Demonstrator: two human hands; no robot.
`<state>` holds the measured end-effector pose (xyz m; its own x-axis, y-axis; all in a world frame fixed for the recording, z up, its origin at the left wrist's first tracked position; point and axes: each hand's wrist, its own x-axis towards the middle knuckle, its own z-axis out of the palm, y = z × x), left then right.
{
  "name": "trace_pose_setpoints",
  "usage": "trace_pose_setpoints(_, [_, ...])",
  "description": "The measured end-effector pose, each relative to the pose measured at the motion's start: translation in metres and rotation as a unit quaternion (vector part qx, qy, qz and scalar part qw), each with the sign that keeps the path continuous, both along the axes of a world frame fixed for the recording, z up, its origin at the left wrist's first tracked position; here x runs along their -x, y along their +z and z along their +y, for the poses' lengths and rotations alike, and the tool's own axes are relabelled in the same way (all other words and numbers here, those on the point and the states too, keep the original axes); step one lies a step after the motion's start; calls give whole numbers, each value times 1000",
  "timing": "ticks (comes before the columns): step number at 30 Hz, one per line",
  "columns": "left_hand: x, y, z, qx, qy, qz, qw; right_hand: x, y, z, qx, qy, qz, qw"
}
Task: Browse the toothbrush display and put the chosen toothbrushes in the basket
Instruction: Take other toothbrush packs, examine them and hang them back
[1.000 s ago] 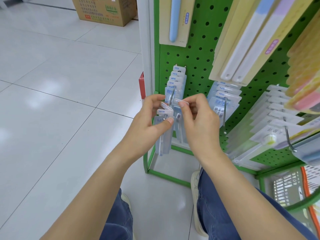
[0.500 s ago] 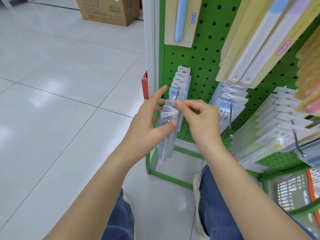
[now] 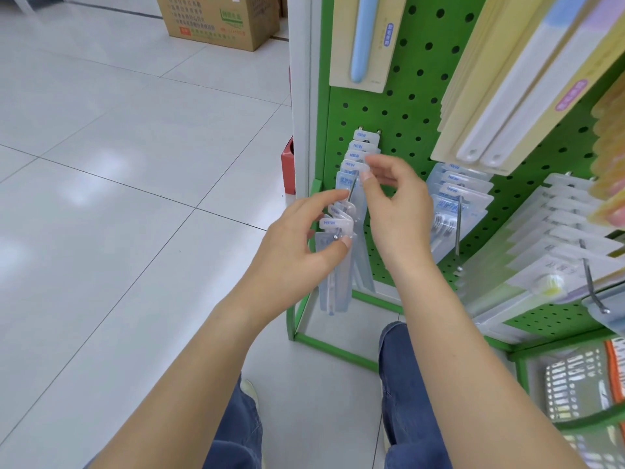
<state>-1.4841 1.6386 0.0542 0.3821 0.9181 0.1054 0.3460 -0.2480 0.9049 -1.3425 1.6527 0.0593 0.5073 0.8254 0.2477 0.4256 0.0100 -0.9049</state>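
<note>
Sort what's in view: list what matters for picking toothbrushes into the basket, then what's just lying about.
Job:
left hand gripping the front toothbrush packs
right hand pinching a pack tab
hook
basket

Lying about:
cardboard box
red object behind the post

A brown cardboard box (image 3: pixel 221 20) with printed labels stands on the glossy white tiled floor (image 3: pixel 111 170) at the top of the view. A small red box (image 3: pixel 287 164) sits on the floor beside a white post (image 3: pixel 301 96).

Green pegboard (image 3: pixel 419 106); clear packs (image 3: pixel 333 286); brown box (image 3: pixel 220 18).
</note>
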Motion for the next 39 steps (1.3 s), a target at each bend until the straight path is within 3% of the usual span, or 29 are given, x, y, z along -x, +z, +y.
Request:
trace_pose_setpoints(7, [2, -1, 0, -23, 0, 14, 1000, 3, -4, 11, 13, -4, 4, 1000])
trace_pose_setpoints(11, [2, -2, 1, -44, 1, 26, 999, 4, -2, 7, 7, -31, -40, 999])
trace_pose_setpoints(17, [3, -1, 1, -48, -1, 36, 998, 2, 3, -13, 33, -25, -192, 981])
trace_pose_setpoints(21, [5, -2, -1, -48, -3, 42, 998, 0, 0, -33, 89, 1, -299, 950])
trace_pose_setpoints(28, [5, -4, -5, -62, -6, 41, 997, 4, -3, -69, 99, 7, -442, 891])
trace_pose_setpoints(35, [5, -4, -9, -59, -14, 38, 997, 6, 10, -94, 134, 78, -471, 868])
trace_pose_setpoints(39, [11, 5, -12, -10, -27, -8, 1000, -2, 24, -96, 87, 149, -319, 932])
